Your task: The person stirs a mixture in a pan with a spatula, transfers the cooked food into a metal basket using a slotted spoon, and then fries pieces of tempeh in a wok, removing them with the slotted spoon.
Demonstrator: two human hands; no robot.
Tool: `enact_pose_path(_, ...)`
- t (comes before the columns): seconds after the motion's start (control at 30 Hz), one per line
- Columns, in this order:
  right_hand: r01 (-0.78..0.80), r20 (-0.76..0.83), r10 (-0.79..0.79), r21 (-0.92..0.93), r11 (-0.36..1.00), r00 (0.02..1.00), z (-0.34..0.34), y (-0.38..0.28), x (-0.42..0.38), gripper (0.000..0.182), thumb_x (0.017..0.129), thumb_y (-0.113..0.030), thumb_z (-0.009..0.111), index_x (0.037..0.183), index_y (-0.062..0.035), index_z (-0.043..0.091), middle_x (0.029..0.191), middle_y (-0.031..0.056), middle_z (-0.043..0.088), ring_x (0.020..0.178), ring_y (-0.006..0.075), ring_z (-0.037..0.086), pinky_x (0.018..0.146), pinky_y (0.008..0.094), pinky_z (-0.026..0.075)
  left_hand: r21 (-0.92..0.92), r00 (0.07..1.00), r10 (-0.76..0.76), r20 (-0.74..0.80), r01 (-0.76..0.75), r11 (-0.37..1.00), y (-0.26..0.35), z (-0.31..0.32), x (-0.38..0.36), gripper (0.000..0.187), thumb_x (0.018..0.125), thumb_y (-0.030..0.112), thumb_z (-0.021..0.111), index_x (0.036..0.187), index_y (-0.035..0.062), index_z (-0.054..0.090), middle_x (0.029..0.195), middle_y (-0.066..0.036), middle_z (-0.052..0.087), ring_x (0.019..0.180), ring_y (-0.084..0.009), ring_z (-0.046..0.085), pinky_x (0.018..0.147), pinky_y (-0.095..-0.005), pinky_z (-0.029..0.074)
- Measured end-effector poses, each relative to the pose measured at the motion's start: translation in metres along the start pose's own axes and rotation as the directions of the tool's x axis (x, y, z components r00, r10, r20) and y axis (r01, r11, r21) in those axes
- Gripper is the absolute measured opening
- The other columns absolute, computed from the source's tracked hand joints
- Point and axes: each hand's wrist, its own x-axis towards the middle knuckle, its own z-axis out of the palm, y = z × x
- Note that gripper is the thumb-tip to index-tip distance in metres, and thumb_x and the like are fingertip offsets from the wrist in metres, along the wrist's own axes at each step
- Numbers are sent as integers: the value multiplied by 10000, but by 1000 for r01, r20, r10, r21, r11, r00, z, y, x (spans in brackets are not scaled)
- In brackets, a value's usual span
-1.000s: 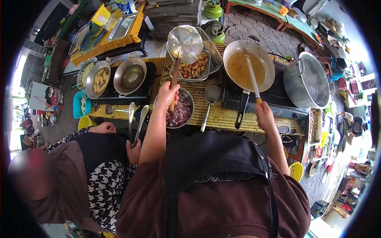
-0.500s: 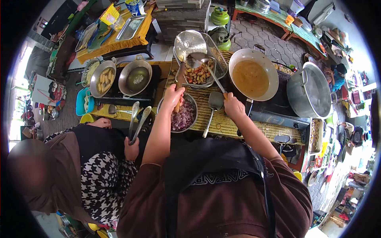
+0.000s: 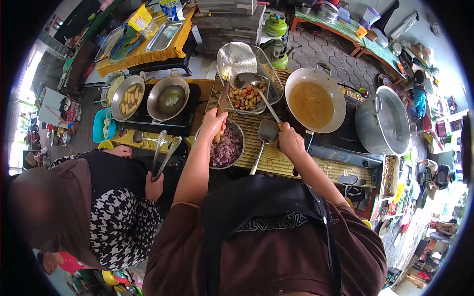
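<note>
My left hand (image 3: 214, 124) is closed round the wooden handle of a metal skimmer (image 3: 236, 58). The skimmer's perforated face is tilted up over the far side of a clear rectangular tub (image 3: 276, 84). Fried, chopped pieces (image 3: 248, 97) with red bits lie in that tub. In my right hand (image 3: 292, 140) is the handle of a long-handled metal spatula (image 3: 267, 102); its dark head is above the pieces, close to the skimmer. Below my left hand stands a bowl (image 3: 241, 150) of chopped purple onion (image 3: 224, 151), partly hidden by my forearm. Another spatula (image 3: 266, 132) lies on the table between my arms.
A pan of brown liquid (image 3: 312, 106) and a tall pot (image 3: 387, 121) stand right. Leftward are an oil pan (image 3: 171, 99) and a pan of long fried pieces (image 3: 129, 100). A person beside me holds tongs (image 3: 159, 155).
The skimmer has turned slightly and its holes show more plainly. The spatula's head has shifted a little, revealing more fried pieces. The other person's tongs have moved left and down.
</note>
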Motion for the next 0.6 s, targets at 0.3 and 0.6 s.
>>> enact_pose_path(0.3, 156, -25, -154, 185, 970, 988, -33, -2, 8, 303, 874, -235, 485, 1074, -18, 416, 866, 242, 615, 871, 412, 587, 755, 503, 447, 15, 995, 0, 99, -1, 1000, 3, 3, 4, 150, 873, 166, 558, 844, 52, 463, 656, -21, 456, 450, -99, 445, 386, -276, 360)
enact_pose_path(0.6, 115, -76, -100, 224, 968, 992, -52, 6, 19, 297, 865, -249, 494, 1040, -14, 439, 917, 292, 594, 912, 442, 567, 802, 496, 432, 250, 996, 75, 52, -85, 964, 12, -7, 14, 215, 870, 180, 565, 960, 8, 474, 649, -36, 449, 434, -103, 435, 368, -287, 352)
